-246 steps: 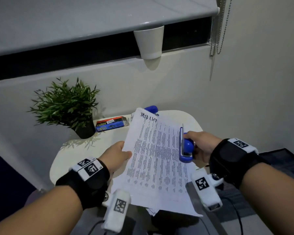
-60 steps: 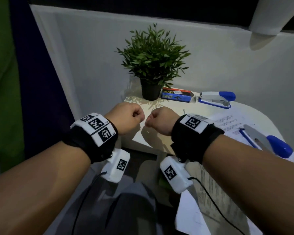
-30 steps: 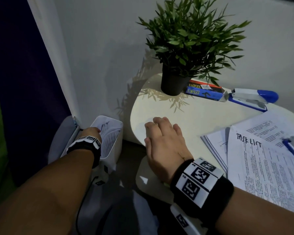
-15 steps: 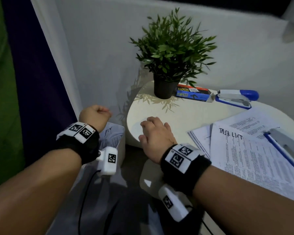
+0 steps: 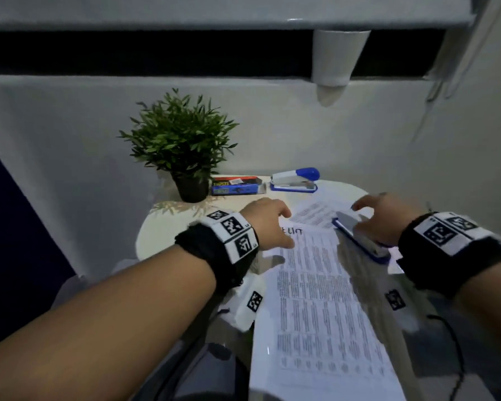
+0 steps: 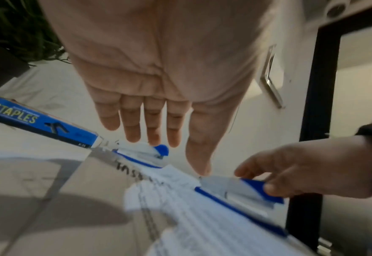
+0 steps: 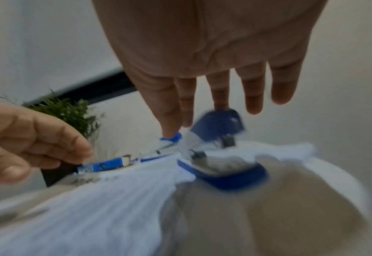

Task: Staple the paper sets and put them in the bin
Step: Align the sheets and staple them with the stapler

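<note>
A stack of printed paper sets (image 5: 315, 299) headed in handwriting lies on the round white table (image 5: 168, 227) and overhangs its near edge. A blue and grey stapler (image 5: 356, 235) rests on the stack's right edge. My right hand (image 5: 370, 218) is over it with fingers stretched down, the thumb touching its blue rear end (image 6: 266, 192); the grip has not closed. The stapler (image 7: 220, 166) has its top lifted. My left hand (image 5: 272, 224) hovers at the stack's top left corner, palm down with nothing in it (image 6: 172, 135). The bin is out of view.
At the back of the table lies a second blue stapler (image 5: 295, 180), next to a blue staples box (image 5: 233, 186) and a potted plant (image 5: 182, 146). A white cup-shaped holder (image 5: 339, 59) hangs on the wall above.
My left hand came up from the bin at the left and across to the paper. My right hand left the table's left edge for the stapler. The view swung right.
</note>
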